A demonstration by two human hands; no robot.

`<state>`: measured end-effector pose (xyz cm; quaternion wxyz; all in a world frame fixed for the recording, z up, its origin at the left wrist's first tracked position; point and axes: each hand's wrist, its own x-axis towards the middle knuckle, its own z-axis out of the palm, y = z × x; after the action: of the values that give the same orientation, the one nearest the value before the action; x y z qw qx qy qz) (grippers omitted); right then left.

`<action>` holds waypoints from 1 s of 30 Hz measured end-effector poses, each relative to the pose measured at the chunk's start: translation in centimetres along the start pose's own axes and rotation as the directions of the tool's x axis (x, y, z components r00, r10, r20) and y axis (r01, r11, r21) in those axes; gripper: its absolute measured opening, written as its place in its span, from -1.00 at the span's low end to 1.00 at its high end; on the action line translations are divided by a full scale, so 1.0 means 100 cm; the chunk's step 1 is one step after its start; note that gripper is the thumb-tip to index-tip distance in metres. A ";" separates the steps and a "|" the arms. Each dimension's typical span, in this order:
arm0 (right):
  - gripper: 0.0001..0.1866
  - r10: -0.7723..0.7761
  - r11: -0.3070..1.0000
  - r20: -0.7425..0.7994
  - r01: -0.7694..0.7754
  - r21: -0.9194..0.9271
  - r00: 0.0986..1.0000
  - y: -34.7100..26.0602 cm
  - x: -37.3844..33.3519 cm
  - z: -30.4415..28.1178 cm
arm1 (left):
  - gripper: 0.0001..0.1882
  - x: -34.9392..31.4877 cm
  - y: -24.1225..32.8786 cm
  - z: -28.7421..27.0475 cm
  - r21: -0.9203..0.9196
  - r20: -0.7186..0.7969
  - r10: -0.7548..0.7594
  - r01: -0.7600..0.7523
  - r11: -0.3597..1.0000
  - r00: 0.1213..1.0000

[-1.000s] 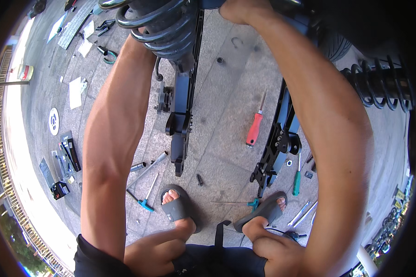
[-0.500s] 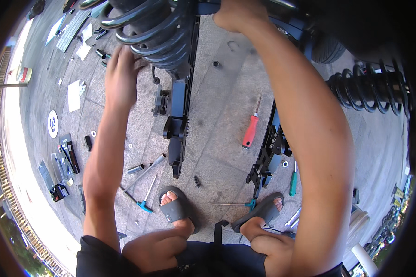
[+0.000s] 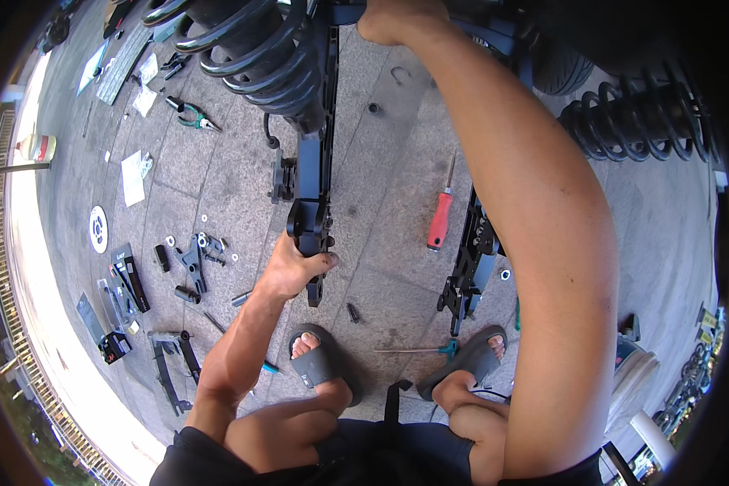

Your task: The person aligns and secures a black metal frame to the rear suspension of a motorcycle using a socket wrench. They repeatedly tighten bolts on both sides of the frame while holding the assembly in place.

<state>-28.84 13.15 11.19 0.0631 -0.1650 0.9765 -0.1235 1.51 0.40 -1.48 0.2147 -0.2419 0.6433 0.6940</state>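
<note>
My left hand is closed round the lower end of a long dark metal frame rail; its thumb shows on the near side, the other fingers are hidden behind. Beside the rail's upper part hangs a large black coil spring shock absorber. At the top edge my right hand lies against a dark crossbar, its fingers out of sight. A second dark rail with bolted brackets runs below my right forearm. Between the two rails a red-handled screwdriver lies on the paving.
Green-handled pliers, a black bracket, another black U-shaped bracket and several small parts lie at left. A blue T-handle wrench lies between my sandalled feet. Another coil spring and a tyre stand at upper right.
My left hand has moved from beside the coil spring down to the rail's lower end and taken hold of it. My right hand has shifted slightly left along the top.
</note>
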 end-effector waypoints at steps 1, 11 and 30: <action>-0.55 -0.016 1.000 -0.002 0.016 0.001 1.000 0.001 0.001 -0.001 | -0.43 -0.003 0.001 0.002 -0.029 -0.031 0.014 -0.015 0.999 0.999; -0.56 -0.105 0.994 -0.029 0.106 0.015 0.994 0.001 0.005 -0.006 | -0.39 -0.019 0.014 0.007 -0.157 -0.042 -0.029 0.022 0.987 0.999; -0.40 -0.184 0.983 -0.043 0.184 0.003 0.982 -0.007 0.027 0.015 | -0.42 -0.009 -0.001 0.002 -0.126 -0.054 0.041 -0.048 0.991 0.998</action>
<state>-30.87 11.26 9.68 0.0313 -0.2518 0.9577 -0.1356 2.31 0.59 -1.02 0.1666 -0.2585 0.6084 0.7316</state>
